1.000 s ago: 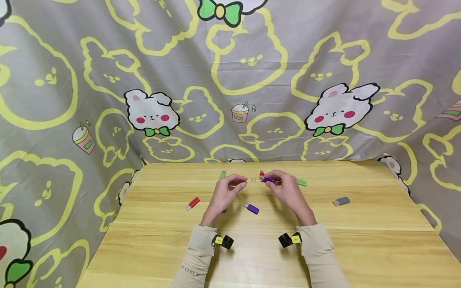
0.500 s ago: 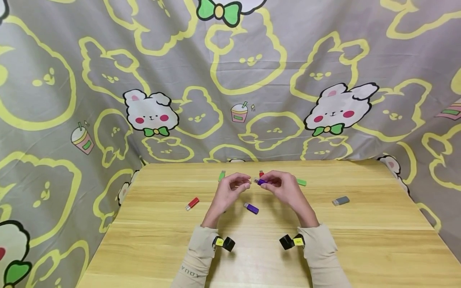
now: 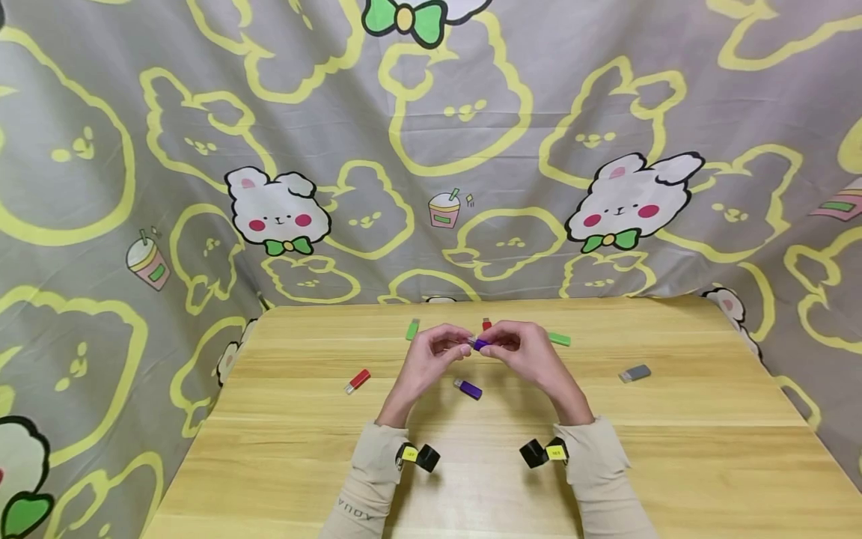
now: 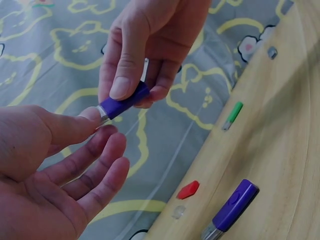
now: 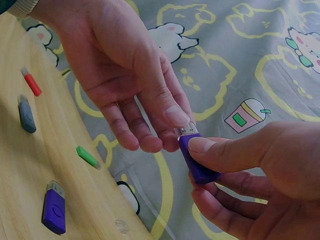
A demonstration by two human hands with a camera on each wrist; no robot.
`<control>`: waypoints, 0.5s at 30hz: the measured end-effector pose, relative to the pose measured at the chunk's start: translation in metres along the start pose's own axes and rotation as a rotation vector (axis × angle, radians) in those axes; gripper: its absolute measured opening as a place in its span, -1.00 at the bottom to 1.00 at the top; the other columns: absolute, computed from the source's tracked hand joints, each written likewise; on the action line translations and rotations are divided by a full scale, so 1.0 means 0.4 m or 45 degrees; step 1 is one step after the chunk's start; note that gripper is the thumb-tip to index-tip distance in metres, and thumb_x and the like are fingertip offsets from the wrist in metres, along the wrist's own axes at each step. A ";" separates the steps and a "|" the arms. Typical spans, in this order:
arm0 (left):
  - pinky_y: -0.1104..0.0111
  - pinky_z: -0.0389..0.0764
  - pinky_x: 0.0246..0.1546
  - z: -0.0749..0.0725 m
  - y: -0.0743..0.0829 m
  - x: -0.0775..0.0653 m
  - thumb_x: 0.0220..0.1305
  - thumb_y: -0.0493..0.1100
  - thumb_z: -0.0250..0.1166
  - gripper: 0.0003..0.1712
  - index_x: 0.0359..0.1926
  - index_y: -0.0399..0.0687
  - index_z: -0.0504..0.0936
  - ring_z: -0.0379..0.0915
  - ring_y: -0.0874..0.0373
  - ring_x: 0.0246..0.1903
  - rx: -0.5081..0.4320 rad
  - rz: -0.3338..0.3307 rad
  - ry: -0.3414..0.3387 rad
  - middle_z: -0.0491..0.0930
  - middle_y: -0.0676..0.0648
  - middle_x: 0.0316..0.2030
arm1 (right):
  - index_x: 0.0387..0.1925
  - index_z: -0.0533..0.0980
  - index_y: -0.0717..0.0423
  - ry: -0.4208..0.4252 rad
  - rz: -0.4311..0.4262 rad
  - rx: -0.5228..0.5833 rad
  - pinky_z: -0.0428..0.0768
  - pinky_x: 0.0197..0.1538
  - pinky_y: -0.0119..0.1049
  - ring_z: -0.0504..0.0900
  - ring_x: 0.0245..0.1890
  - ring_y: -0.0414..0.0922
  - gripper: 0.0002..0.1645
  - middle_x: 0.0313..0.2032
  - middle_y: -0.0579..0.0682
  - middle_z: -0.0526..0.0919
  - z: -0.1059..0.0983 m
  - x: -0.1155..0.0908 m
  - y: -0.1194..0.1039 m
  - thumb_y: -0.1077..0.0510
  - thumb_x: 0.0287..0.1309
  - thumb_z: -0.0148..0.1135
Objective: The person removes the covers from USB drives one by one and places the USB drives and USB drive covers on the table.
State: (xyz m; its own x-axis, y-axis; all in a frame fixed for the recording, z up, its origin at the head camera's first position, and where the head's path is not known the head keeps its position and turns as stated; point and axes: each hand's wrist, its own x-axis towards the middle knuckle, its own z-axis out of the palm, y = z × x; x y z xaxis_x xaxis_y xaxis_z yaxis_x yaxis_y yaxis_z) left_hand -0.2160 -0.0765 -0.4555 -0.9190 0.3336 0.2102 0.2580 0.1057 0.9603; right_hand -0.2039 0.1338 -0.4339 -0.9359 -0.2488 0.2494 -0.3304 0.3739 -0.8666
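Note:
My right hand (image 3: 532, 358) pinches the body of a purple USB stick (image 5: 197, 161) between thumb and fingers, above the far part of the table. At its metal plug end, the thumb and forefinger of my left hand (image 3: 429, 359) pinch the tip, the other fingers spread loosely. The fingertips cover the plug's end, so whether a clear cap sits there I cannot tell. Below the hands, a second purple USB stick (image 3: 468, 389) lies on the table with its plug bare. Behind them rests a red USB stick (image 3: 487, 324), partly hidden in the head view.
On the wooden table (image 3: 512, 479) lie green USB sticks (image 3: 413, 329), a red one (image 3: 358, 381) at left and a grey one (image 3: 635, 373) at right. Another grey stick (image 5: 27, 116) and a small clear piece (image 5: 121, 226) show in the right wrist view. A patterned curtain (image 3: 364, 120) hangs behind.
My right hand has brought the purple USB stick leftward, plug end first, to my left hand's fingertips. The gap between the hands has closed. The sticks on the table have not moved.

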 end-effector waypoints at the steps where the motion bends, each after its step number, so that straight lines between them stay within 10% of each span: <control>1: 0.18 0.72 -0.08 0.001 0.000 0.000 0.34 -0.38 0.36 -0.75 0.02 -0.37 0.67 0.69 -0.02 -0.18 0.002 -0.003 0.000 0.70 -0.32 -0.12 | -0.21 0.74 0.16 -0.001 -0.004 -0.007 0.69 -0.27 -0.34 0.71 -0.35 -0.13 -0.86 -0.29 0.00 0.77 0.001 0.000 -0.001 0.32 0.16 0.48; 15: 0.32 0.72 -0.14 0.005 0.005 0.002 0.33 -0.43 0.35 -0.82 -0.06 -0.37 0.70 0.69 -0.05 -0.21 0.033 -0.017 0.014 0.71 -0.29 -0.18 | -0.22 0.73 0.17 -0.012 -0.045 -0.161 0.69 -0.23 -0.27 0.68 -0.34 -0.16 -0.87 -0.36 -0.06 0.75 0.013 0.001 0.000 0.31 0.16 0.49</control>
State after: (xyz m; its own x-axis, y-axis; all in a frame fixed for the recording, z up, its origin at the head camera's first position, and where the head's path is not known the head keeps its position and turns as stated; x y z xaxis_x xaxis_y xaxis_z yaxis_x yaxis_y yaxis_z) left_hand -0.2155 -0.0741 -0.4539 -0.9256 0.3216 0.1996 0.2533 0.1343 0.9580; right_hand -0.2038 0.1290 -0.4359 -0.9223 -0.2722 0.2743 -0.3766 0.4744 -0.7957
